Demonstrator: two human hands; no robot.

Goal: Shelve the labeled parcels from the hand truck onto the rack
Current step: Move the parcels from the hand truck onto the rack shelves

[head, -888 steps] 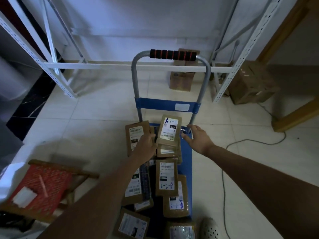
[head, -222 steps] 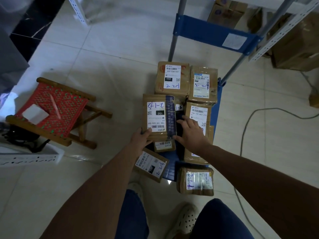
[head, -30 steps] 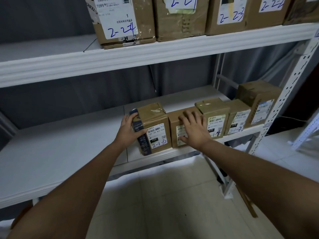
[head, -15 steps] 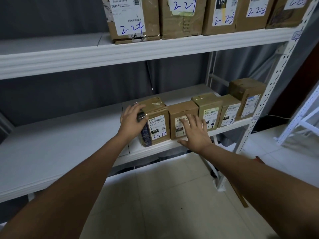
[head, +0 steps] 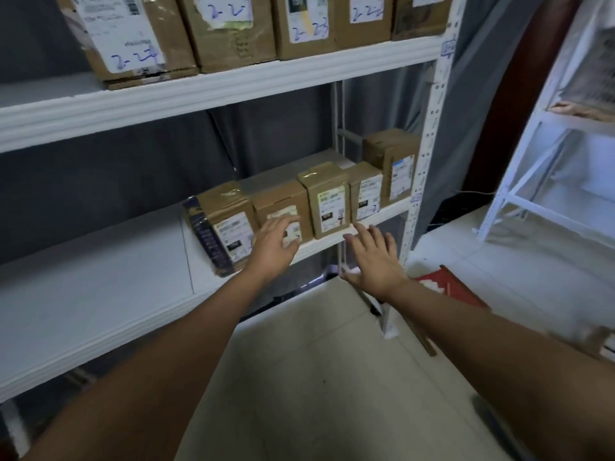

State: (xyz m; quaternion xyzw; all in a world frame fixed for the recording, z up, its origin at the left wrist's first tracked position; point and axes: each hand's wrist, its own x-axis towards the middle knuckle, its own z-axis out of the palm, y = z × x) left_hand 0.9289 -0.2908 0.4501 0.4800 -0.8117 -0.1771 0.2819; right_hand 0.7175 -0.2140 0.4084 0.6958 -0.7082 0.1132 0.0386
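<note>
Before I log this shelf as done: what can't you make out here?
- Second parcel, head view: label partly hidden by the left hand.
- Leftmost parcel: handwritten code blurred.
- Upper-shelf parcels: tops cut off by the frame edge.
- Hand truck: out of view.

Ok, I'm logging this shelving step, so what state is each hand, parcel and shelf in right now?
left hand: open, fingers spread, holding nothing.
right hand: open, below the shelf edge, holding nothing.
dark-taped parcel: upright on the middle shelf, leftmost in the row, released.
middle shelf: five parcels at its right end.
upper shelf: row of upright labeled boxes.
</note>
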